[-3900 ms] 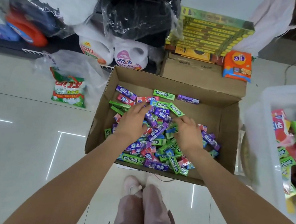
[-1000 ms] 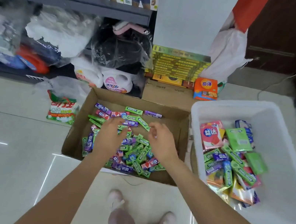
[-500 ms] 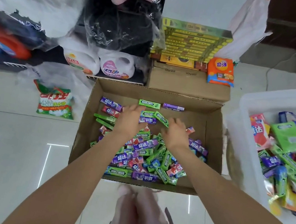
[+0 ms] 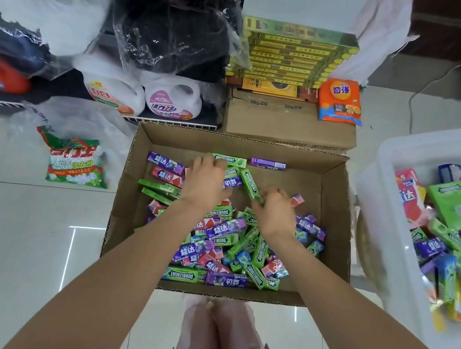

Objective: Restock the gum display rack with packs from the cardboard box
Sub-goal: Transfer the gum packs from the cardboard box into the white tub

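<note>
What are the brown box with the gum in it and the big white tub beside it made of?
The brown box looks like corrugated cardboard: matte tan walls, and a fluted edge showing along the near rim. The white tub looks like plastic, probably somewhat translucent: smooth, milky walls with a soft sheen and a rounded moulded rim. The gum packs seem wrapped in glossy printed paper or foil; I can't tell which.

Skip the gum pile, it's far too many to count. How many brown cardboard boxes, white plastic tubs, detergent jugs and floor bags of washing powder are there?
Brown cardboard boxes: 2, the open box and the closed box behind it
White plastic tub: 1
Detergent jugs: 2, left jug and right jug
Washing powder bag: 1
Total: 6
</note>
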A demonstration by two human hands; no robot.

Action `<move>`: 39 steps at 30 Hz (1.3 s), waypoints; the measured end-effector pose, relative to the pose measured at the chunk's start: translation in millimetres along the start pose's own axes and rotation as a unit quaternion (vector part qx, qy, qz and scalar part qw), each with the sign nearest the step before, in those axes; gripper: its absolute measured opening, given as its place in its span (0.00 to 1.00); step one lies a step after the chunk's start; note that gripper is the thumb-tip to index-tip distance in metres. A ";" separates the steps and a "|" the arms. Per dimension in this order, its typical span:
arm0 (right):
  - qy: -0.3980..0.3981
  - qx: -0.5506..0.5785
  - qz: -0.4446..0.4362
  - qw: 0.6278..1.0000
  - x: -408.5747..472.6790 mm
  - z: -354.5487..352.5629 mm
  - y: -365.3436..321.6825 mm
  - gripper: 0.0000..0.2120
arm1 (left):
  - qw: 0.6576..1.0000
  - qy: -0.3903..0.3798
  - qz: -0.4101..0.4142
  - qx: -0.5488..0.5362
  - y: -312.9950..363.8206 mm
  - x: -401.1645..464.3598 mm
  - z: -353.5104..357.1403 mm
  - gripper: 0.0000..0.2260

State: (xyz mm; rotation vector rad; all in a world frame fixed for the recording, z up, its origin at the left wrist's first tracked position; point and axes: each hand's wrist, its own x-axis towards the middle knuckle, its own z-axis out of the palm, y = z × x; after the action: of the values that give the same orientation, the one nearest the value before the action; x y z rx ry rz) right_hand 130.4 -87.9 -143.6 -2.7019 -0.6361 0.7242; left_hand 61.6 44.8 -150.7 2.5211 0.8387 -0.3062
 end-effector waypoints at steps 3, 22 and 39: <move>-0.003 0.103 0.029 0.994 -8.2 -11.3 -3.3 0.10 | 0.982 0.062 -0.063 -0.169 1.9 -13.4 -13.2 0.22; 0.135 0.234 -0.039 0.962 -83.4 -197.6 65.4 0.07 | 0.893 0.095 -0.035 -0.438 209.9 -95.8 -90.7 0.11; 0.051 0.085 -0.006 0.995 -57.3 -247.0 239.7 0.14 | 0.994 0.033 -0.046 -0.090 356.3 -73.0 18.7 0.22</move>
State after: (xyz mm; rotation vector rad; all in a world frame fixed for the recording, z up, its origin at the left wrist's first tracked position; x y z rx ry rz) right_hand 297.8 -358.7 -0.5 -2.5581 -0.5391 0.6041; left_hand 220.6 -253.3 -14.6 2.3409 0.9661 -0.1696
